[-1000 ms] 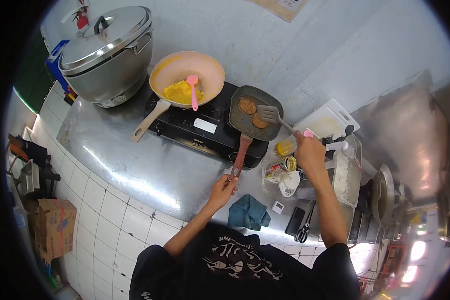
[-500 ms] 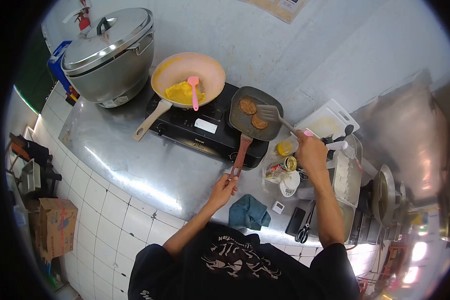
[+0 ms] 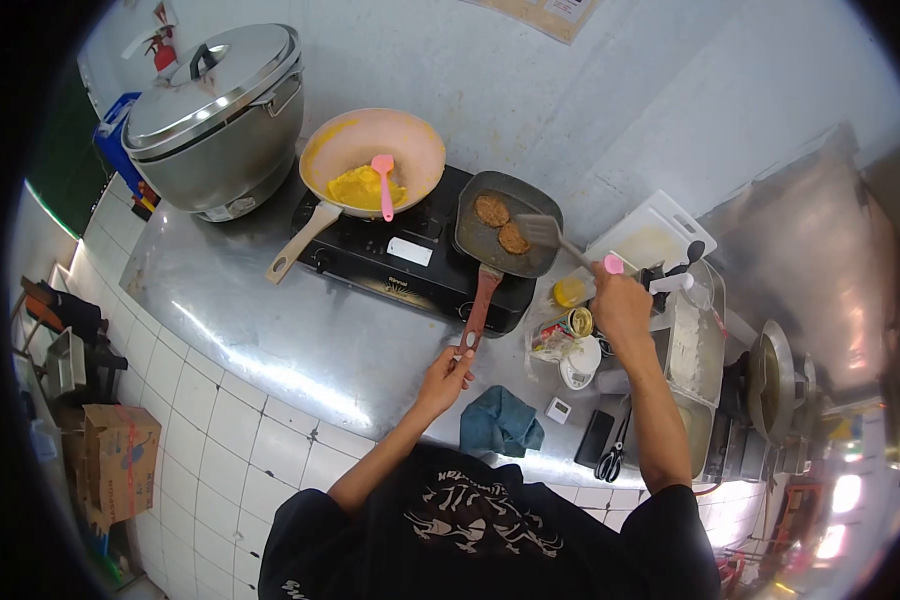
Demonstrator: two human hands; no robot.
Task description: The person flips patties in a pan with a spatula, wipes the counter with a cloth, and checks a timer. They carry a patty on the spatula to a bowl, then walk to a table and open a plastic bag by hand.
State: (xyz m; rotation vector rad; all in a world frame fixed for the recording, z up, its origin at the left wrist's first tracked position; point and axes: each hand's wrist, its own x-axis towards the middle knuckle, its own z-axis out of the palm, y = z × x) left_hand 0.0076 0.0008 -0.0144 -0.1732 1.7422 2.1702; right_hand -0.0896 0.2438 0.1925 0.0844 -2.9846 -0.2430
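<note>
Dark grill pan (image 3: 478, 243) on the stove's (image 3: 400, 262) right side holds two brown patties (image 3: 491, 210). Left hand (image 3: 448, 370) clasps its handle end. Right hand (image 3: 620, 305), right of the stove, grips a slotted spatula (image 3: 542, 230) reaching into it. Stove's left pink pan (image 3: 410, 150) holds yellow egg (image 3: 360, 187).

One head-worn view, aimed steeply downward.
The counter (image 3: 270, 320) is viewed from close above, the square pan (image 3: 480, 245) centred.

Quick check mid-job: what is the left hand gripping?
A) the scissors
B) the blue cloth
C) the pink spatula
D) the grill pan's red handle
D: the left hand closes on the end of the red handle of the grill pan; the right hand holds the slotted spatula.
</note>
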